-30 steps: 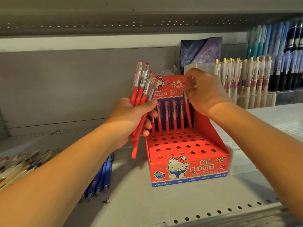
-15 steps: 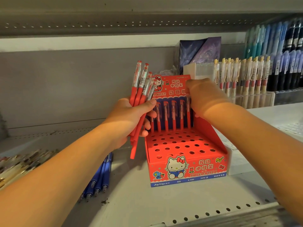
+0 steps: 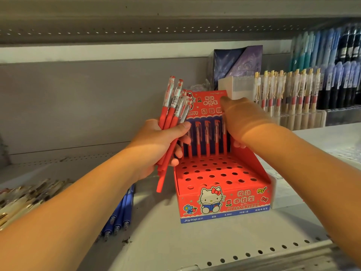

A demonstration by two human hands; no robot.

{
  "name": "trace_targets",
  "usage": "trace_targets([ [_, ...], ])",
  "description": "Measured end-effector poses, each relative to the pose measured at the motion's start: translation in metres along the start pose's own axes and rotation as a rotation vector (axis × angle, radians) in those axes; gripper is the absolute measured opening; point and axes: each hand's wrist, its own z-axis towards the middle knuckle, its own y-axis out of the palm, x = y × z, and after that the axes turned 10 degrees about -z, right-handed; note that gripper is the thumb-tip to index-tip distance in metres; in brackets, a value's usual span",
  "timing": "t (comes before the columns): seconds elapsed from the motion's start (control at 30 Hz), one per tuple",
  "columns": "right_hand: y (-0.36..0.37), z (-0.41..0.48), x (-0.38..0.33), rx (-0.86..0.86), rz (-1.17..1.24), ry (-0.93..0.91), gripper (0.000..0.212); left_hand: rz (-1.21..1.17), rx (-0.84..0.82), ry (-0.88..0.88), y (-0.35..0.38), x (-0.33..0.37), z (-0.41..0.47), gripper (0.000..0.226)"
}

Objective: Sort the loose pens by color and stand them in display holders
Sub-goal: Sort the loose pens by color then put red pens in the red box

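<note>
A red Hello Kitty display holder (image 3: 224, 200) with a grid of holes stands on the shelf. Several red pens (image 3: 207, 139) stand upright in its back row. My left hand (image 3: 156, 145) grips a bundle of several red pens (image 3: 172, 114) just left of the holder, caps up. My right hand (image 3: 246, 120) hovers in front of the right end of the back row, its back towards me and one finger stretched up along the holder's back card. Nothing shows in its grasp, and it hides the rightmost standing pen in part.
Several blue pens (image 3: 119, 214) lie loose on the shelf under my left forearm. A heap of pale, gold-trimmed pens (image 3: 25, 198) lies at far left. Clear holders of gold-clipped pens (image 3: 289, 94) and blue and dark pens (image 3: 336, 61) fill the right. The perforated shelf edge (image 3: 254, 255) runs in front.
My right hand lowered a red pen into the back row's right end, let go and now sits slightly higher and more to the left. My left hand kept its bundle.
</note>
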Motion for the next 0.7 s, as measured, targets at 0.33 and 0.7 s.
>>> trace_targets([
  [0.33, 0.012, 0.008, -0.007, 0.154, 0.270, 0.036, 0.026, -0.026, -0.004, -0.017, 0.000, 0.000, 0.001, 0.022],
  [0.7, 0.021, -0.005, -0.037, -0.144, 1.510, -0.143, 0.010, -0.008, 0.015, 0.004, 0.000, 0.002, 0.001, 0.026],
])
